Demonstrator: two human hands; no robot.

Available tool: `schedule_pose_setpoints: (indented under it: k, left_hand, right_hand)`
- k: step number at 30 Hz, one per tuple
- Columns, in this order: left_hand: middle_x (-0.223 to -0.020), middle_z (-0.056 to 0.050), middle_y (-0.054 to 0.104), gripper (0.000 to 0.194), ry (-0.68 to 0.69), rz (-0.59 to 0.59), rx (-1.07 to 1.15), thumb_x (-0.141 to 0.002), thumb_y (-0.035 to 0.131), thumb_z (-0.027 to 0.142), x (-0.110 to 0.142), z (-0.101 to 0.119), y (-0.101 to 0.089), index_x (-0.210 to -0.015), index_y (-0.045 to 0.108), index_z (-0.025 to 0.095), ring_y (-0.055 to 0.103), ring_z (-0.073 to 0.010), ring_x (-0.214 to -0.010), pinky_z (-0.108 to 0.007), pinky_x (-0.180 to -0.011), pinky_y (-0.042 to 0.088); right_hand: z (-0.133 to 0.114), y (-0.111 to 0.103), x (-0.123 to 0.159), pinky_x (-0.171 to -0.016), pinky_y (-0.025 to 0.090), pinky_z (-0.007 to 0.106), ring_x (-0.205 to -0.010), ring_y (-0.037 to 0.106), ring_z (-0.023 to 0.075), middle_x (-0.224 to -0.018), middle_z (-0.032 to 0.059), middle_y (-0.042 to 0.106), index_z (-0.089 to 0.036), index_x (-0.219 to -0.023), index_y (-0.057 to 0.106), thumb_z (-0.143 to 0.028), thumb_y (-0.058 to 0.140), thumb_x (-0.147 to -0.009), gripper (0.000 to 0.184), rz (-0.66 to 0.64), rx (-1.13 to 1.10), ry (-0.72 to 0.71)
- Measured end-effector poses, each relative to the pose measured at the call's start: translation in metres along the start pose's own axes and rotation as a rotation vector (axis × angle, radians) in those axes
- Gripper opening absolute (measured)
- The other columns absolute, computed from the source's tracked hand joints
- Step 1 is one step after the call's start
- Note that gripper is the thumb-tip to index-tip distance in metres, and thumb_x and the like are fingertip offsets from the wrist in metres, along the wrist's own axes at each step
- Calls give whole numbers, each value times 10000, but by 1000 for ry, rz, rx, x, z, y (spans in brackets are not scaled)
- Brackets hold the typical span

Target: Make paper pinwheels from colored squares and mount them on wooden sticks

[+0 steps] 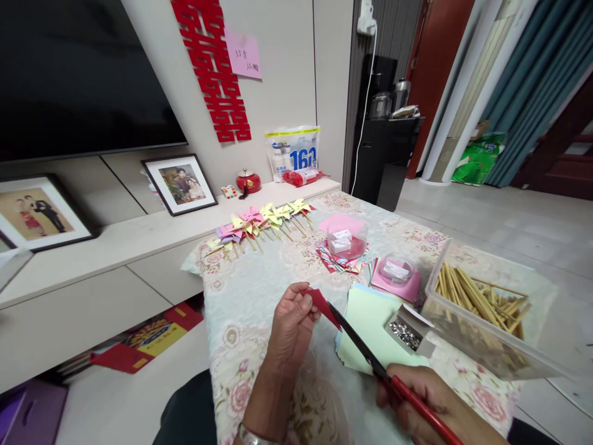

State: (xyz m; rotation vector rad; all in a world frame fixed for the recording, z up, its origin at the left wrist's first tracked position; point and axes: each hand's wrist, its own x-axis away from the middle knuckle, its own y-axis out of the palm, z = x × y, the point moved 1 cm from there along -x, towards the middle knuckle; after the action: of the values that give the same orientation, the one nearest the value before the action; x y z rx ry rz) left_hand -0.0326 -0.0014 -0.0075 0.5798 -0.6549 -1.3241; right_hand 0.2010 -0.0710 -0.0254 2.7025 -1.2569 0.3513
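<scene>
My left hand [295, 318] pinches a folded piece of red paper [323, 305] above the flowered tablecloth. In my right hand [428, 395] is a pair of scissors [354, 339] with red handles and dark blades. The blade tips meet the lower right edge of the red paper; whether they are cutting into it I cannot tell. Beneath the scissors lies a stack of pale green paper sheets [370, 315], and a small box of shiny metal fasteners [406, 330] rests on it.
A clear plastic bin [482, 346] of wooden sticks stands at the right. Finished paper pinwheels [264, 219] lie at the far left. Patterned paper squares [340, 262] sit under a round clear tub [347, 241]; another tub [396, 270] rests on pink paper. A white cabinet [115, 253] runs along the left.
</scene>
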Motion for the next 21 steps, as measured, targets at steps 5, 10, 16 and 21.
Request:
schedule_pose_setpoints:
  k: [5,10,16,21]
  left_hand:
    - [-619,55,588,399,0,8,6,-590,893,188,-1,0,1,-921,673,166,559,-74,-548,-210,-574,466]
    - [-596,59,579,417,2,14,8,-566,907,195,-1,0,1,-913,680,161,552,-72,-538,-207,-564,465]
    - [-600,56,583,410,-1,13,17,-568,905,185,0,0,1,-912,682,164,553,-73,-535,-204,-559,462]
    - [-669,36,620,370,10,8,74,-635,863,151,-5,-1,-6,-956,678,165,576,-78,-578,-206,-589,486]
  right_hand:
    - [-2,1,-1,-385,187,171,-408,317,29,-535,-86,403,-144,-905,615,-574,641,-836,437,10,-9,-10]
    - [-10,2,0,-389,172,180,-406,315,36,-519,-91,374,-139,-909,596,-633,601,-844,499,-5,-6,-7]
    - [-12,0,6,-458,264,198,-454,365,68,-524,-66,436,-144,-945,630,-562,599,-856,429,65,71,29]
    - [-18,0,10,-472,303,202,-482,393,86,-549,-43,466,-145,-947,665,-578,582,-857,451,55,111,23]
